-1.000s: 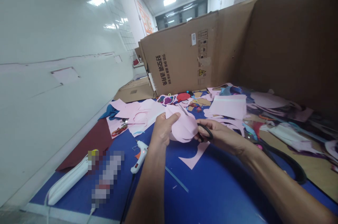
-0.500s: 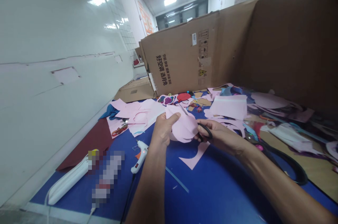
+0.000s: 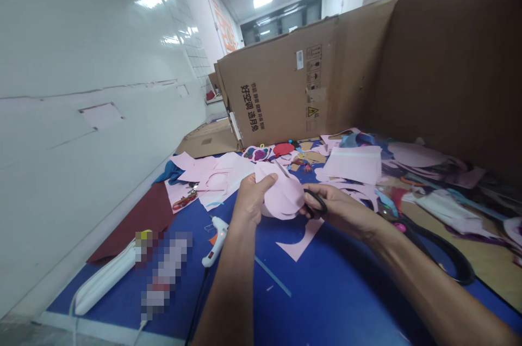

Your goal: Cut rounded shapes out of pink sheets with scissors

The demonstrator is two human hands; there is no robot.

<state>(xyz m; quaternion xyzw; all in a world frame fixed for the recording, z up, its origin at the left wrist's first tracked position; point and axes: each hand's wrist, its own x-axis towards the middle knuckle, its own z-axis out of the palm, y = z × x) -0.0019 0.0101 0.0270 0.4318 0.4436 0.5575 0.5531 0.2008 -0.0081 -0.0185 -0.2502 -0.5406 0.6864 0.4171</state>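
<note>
Above the blue tabletop [image 3: 318, 291], my left hand [image 3: 253, 196] is closed on a pink sheet [image 3: 283, 196], thumb on top; it looks like paper or felt, partly cut to a round outline. My right hand [image 3: 332, 204] is closed round the black handles of a pair of scissors [image 3: 316, 202]. One scissor blade shows above the pink sheet, pointing away to the upper left; the rest of the blades is hidden by the sheet. Below my hands lies a curved pink offcut [image 3: 299, 248] on the table.
A white glue gun [image 3: 216, 242] lies beside my left forearm, its cord running toward me. Pink scraps [image 3: 353, 164] and a red oval piece [image 3: 283, 149] lie farther back. Larger black-handled scissors [image 3: 452, 259] rest at right. A cardboard box wall [image 3: 281, 96] stands behind.
Both hands and the pink sheet have shifted very slightly left. The scissor blade shows a little more over the sheet. Other things stay in place.
</note>
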